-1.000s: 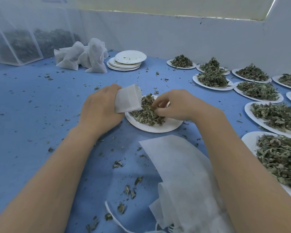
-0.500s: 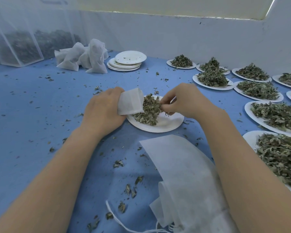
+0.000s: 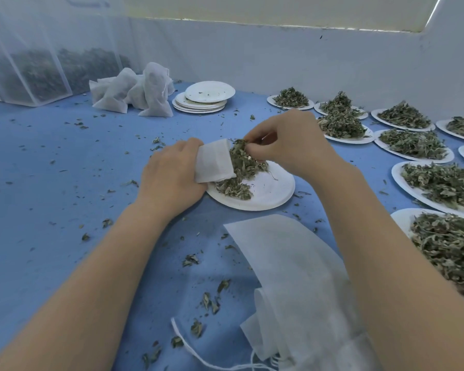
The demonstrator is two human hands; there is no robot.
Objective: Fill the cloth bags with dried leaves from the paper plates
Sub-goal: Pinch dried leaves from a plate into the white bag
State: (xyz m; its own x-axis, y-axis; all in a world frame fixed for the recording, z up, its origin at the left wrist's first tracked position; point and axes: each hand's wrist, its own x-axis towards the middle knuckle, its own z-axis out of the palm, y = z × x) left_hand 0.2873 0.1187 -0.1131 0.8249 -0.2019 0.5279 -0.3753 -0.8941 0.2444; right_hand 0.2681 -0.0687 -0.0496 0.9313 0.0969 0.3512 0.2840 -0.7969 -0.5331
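My left hand (image 3: 172,175) grips a small white cloth bag (image 3: 213,162) at the left rim of a white paper plate (image 3: 273,188), its mouth facing right. My right hand (image 3: 287,145) pinches a clump of dried leaves (image 3: 243,162) and holds it at the bag's mouth, lifted off the plate. A smaller heap of leaves (image 3: 233,190) still lies on the plate below the bag. Whatever is inside the bag is hidden.
Several leaf-laden plates (image 3: 437,183) line the right side. A stack of empty plates (image 3: 204,99) and a pile of filled bags (image 3: 134,92) sit at the back. Empty cloth bags (image 3: 295,285) with a drawstring lie near me. Loose leaf bits litter the blue surface (image 3: 65,183).
My right hand has gathered leaves from the plate, lifted them and brought them left to the bag's mouth. The right half of the plate now shows bare. My left hand kept its hold.
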